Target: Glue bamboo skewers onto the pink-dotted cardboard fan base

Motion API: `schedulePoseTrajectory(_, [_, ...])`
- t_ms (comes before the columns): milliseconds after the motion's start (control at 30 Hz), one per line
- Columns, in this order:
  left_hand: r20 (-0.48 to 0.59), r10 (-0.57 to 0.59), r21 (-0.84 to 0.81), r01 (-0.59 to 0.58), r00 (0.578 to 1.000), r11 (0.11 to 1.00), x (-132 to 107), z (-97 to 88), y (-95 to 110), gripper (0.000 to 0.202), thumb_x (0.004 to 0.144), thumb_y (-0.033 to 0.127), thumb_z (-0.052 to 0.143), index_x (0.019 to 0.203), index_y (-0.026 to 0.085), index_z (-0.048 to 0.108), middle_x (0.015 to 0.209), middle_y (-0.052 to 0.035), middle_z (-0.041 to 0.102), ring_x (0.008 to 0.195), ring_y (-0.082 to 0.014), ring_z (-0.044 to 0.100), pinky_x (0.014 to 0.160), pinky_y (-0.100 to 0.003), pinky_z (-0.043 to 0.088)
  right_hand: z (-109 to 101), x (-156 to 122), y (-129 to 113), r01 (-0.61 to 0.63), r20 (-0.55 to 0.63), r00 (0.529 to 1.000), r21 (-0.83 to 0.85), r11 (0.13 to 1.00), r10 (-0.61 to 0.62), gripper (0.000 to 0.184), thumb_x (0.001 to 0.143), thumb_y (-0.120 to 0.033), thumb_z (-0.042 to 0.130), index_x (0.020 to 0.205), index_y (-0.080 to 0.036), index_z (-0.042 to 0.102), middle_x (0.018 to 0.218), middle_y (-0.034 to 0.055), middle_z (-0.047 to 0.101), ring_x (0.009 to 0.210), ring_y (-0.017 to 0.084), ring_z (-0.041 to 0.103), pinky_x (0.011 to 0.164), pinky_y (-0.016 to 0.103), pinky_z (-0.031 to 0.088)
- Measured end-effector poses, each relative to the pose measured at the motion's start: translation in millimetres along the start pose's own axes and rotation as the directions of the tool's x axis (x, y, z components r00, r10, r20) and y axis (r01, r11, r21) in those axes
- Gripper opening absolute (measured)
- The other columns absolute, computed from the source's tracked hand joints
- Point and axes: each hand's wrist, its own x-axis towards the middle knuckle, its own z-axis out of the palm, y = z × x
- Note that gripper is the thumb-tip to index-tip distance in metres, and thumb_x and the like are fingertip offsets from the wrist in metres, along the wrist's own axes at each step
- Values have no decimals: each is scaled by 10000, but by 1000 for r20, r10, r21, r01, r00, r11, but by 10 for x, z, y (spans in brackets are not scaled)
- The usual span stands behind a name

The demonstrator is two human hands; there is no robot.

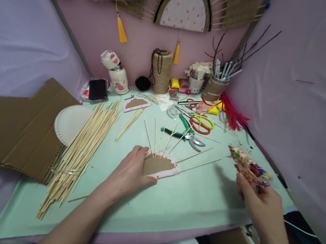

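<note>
My left hand (pixel 133 167) grips the left end of a cardboard half-circle (pixel 158 167) with a pink-spotted white edging, which lies on the table. Several thin wooden sticks (pixel 192 156) fan out from its curved edge, pointing away and to the right. My fingers cover the left corner of the piece. Off to the right, my right hand (pixel 258 196) is wrapped round a flower-patterned glue gun (pixel 250 168) above the table, its tip pointing left and away. The glue gun is apart from the half-circle.
Left lie a bundle of sticks (pixel 83 150), a white paper plate (pixel 70 125) and cardboard sheets (pixel 22 123). Beyond the half-circle are green-handled pruners (pixel 188 134), scissors (pixel 201 124) and a second half-circle (pixel 137 104). A twine cone (pixel 161 71) and a pot of twigs (pixel 215 88) stand behind.
</note>
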Motion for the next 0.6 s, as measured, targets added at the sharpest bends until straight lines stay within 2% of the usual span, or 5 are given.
schedulePoseTrajectory(133, [-50,40,31,-38,998,999,-18,46,-2,670,725,348,709,1310,147,453,1220,-117,510,1147,-290,529,986,-407,433,-75,-29,-316,13,385,923,36,999,-26,459,700,-644,555,526,-227,476,440,7,480,446,147,436,448,291,362])
schedulePoseTrajectory(233, [-116,49,36,-46,992,998,-42,65,8,632,724,343,733,1271,155,479,1211,-108,507,1109,-287,545,945,-415,458,-71,-34,-504,55,535,842,43,998,-69,490,728,-678,535,562,-223,462,444,-12,458,445,127,413,446,272,342])
schedulePoseTrajectory(400, [-307,128,23,-127,943,992,-116,191,157,188,852,245,643,1013,171,580,1001,-60,586,927,-226,584,815,-362,487,-6,15,-568,22,618,786,-14,1000,-9,533,733,-719,543,589,-212,461,484,-13,482,468,123,438,458,264,345])
schedulePoseTrajectory(500, [-219,258,77,-247,941,966,-62,292,337,87,902,182,575,972,191,626,985,-53,618,998,-223,586,861,-355,475,27,68,-532,-2,606,796,-2,1000,3,540,738,-725,544,599,-210,459,490,-25,456,470,115,428,461,260,338])
schedulePoseTrajectory(600, [-147,233,174,-207,961,963,118,341,514,139,928,180,530,866,179,654,921,-53,609,864,-195,609,755,-317,480,31,139,-472,-44,531,847,51,998,10,536,739,-720,557,615,-207,466,520,-28,453,478,110,437,460,256,349])
